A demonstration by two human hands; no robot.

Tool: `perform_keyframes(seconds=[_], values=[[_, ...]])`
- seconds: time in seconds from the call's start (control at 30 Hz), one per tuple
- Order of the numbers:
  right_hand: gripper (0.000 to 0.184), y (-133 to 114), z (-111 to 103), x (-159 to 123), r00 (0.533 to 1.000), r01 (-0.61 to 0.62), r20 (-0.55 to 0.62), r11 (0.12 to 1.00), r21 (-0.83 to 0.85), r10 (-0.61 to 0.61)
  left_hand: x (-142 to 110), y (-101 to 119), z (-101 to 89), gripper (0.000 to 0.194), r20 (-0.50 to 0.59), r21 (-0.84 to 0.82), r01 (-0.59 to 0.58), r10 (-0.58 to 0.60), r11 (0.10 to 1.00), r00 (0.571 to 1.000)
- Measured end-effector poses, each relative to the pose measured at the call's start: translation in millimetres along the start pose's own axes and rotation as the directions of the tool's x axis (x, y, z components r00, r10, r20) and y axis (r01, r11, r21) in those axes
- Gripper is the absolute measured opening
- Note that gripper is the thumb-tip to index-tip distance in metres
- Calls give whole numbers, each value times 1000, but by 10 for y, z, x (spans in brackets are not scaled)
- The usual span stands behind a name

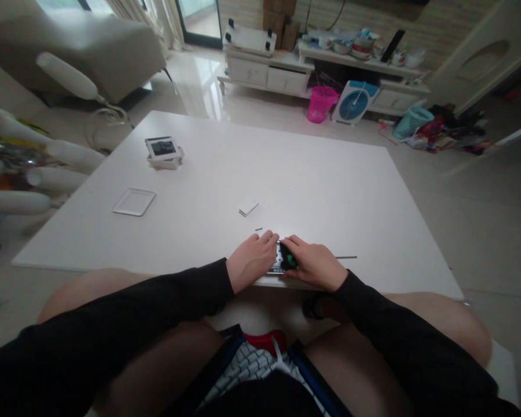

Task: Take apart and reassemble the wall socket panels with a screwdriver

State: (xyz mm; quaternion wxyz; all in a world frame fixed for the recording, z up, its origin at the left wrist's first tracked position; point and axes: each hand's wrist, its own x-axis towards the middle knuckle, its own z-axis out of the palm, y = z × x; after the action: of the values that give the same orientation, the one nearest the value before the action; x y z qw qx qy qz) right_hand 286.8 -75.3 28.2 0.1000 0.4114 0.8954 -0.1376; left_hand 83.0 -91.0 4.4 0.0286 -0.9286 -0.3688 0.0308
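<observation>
Both my hands rest at the near edge of a white table. My left hand lies palm down, fingers curled over the left end of a small flat device with rows of small keys or contacts. My right hand is closed around a small black and green tool pressed against that device. Most of the device is hidden under the two hands.
A small white card, a tiny dark piece and a thin rod lie near the hands. Farther left are a clear square lid and a small white box. Behind stand a sofa, cabinets, a pink basket and a fan.
</observation>
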Motion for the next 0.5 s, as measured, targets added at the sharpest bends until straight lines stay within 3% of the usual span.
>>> perform_keyframes(seconds=[0.1,0.3,0.5], values=[[62,-15,2,-2,1000,-6,-4,1000,-24,6,-16,17,-58,17,30,-35,70,-69,997,997],[59,-2,4,3,1000,3,-8,1000,2,-3,-57,-319,-118,14,102,-265,103,-78,959,992],[58,11,38,-2,999,7,-34,1000,24,-7,-47,-367,-23,13,80,-367,14,17,930,997]])
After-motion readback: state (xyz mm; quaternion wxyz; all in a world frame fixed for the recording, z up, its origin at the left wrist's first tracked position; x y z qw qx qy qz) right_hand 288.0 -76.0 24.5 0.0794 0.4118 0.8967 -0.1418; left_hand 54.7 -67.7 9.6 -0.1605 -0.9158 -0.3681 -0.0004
